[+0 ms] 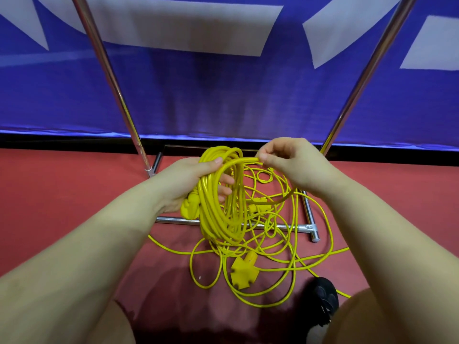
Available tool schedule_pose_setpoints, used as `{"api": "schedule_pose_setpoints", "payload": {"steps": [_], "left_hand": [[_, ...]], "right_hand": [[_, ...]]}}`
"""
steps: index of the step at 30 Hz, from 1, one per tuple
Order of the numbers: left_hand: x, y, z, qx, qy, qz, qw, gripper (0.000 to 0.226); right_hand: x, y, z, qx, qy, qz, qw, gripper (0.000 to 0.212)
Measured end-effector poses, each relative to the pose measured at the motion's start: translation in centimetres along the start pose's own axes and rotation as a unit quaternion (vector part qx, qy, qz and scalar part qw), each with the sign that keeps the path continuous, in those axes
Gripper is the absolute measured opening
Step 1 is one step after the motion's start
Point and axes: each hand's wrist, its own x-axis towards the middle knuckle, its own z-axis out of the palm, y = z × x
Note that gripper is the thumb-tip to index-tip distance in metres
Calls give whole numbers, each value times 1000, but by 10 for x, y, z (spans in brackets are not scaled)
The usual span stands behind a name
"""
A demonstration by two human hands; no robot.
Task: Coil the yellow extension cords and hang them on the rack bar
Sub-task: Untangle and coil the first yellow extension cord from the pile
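My left hand (191, 182) grips a bundle of yellow cord loops (221, 207) that hangs down from it, with a yellow plug against the palm. My right hand (293, 165) pinches a strand of the same cord (246, 160) at the top of the bundle. More yellow cord lies tangled on the floor (285, 254) below, with a yellow multi-outlet socket (244, 269) in it. The rack's two chrome uprights (109, 75) (367, 78) rise left and right; its top bar is out of view.
The rack's chrome base bar (173, 220) runs across the red floor (62, 189) under the coil, ending at a corner joint (309, 228). A blue and white banner (223, 95) stands behind. My black shoe (323, 296) is at lower right.
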Motion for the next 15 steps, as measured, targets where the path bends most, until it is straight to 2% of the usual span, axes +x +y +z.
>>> {"api": "schedule_pose_setpoints", "payload": {"steps": [3,8,10,12,15], "left_hand": [[1,-4,5,10,-11,-3,1000,18],[3,-12,8,43,-35,3,998,21],[4,-13,7,52,-37,11,998,20],[5,-13,5,58,-33,22,998,23],[7,-9,-1,66,-7,45,997,27]], "right_hand": [[-1,-3,7,-19,-51,-26,998,16],[-6,-12,23,-37,-101,-63,992,3],[-8,-13,24,-10,-89,-47,995,9],[-8,-10,21,-33,-91,-13,995,19],[-9,-2,16,-149,-173,49,972,24]]}}
